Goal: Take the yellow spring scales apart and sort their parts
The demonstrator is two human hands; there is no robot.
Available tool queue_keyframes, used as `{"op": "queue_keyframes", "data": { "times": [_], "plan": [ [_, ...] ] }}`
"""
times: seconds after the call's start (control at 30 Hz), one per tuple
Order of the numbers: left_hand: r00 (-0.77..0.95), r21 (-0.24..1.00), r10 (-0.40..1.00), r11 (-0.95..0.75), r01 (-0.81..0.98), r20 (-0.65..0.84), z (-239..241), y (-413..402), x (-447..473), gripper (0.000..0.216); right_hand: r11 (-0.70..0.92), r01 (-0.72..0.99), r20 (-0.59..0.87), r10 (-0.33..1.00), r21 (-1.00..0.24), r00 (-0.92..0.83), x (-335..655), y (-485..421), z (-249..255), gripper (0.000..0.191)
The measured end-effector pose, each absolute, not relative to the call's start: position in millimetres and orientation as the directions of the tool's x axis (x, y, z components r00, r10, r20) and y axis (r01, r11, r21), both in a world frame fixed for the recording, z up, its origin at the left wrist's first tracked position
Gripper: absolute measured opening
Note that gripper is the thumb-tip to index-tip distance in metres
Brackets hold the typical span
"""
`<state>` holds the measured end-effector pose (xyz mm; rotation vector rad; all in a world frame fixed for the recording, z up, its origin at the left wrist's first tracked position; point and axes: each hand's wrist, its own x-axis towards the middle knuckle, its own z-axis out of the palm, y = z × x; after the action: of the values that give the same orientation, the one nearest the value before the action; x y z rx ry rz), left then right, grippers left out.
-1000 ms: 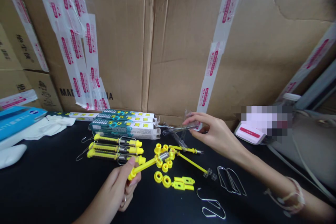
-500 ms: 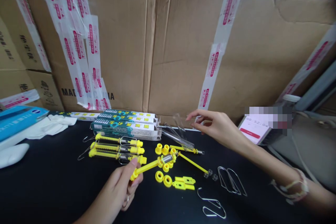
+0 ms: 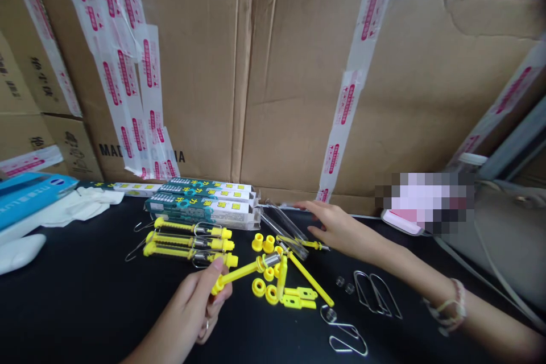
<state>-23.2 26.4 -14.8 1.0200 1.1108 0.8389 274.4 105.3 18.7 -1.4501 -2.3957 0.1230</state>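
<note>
My left hand (image 3: 205,301) pinches the yellow rod of a spring scale part (image 3: 241,273), which has a metal cylinder at its far end. Against that end a small yellow piece (image 3: 282,278) shows upright; whether it is attached I cannot tell. My right hand (image 3: 330,224), fingers apart, is over the table beside several clear plastic tubes (image 3: 284,227). Its fingertips are close to the tubes' far ends, and contact is unclear. Yellow collars (image 3: 268,243), flat yellow tabs (image 3: 301,297) and a loose yellow rod (image 3: 311,278) lie around the held part.
Spring scales (image 3: 191,239) with hooks lie at left before printed boxes (image 3: 205,205). Wire hooks (image 3: 377,296), an S-shaped hook (image 3: 347,335) and small clear pieces (image 3: 344,284) are at right. A phone (image 3: 403,222) stands behind, and a cardboard wall (image 3: 290,96) closes the back.
My right hand has moved left and down towards the tubes. The tilted tube now lies with the others. The loose yellow rod and small clear pieces have shifted. My left hand stays put.
</note>
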Motion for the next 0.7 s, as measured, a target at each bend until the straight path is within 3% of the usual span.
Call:
{"op": "queue_keyframes", "data": {
  "times": [0.23,0.4,0.53,0.7],
  "plan": [
    [0.262,0.936,0.910,0.347,-0.062,-0.321,-13,28,-23,0.066,0.413,0.911,0.228,0.888,-0.017,-0.399,278,120,4,0.061],
    [0.252,0.933,0.910,0.354,-0.057,-0.330,-28,35,-24,0.070,0.345,0.931,0.181,0.914,0.117,-0.362,284,139,-1,0.032],
    [0.249,0.938,0.914,0.343,-0.056,-0.320,-34,37,-26,0.068,0.354,0.919,0.145,0.914,0.174,-0.380,295,145,1,0.026],
    [0.246,0.937,0.915,0.344,-0.059,-0.320,-36,37,-26,0.066,0.491,0.847,0.136,0.843,0.203,-0.521,303,138,8,0.020]
  ]
}}
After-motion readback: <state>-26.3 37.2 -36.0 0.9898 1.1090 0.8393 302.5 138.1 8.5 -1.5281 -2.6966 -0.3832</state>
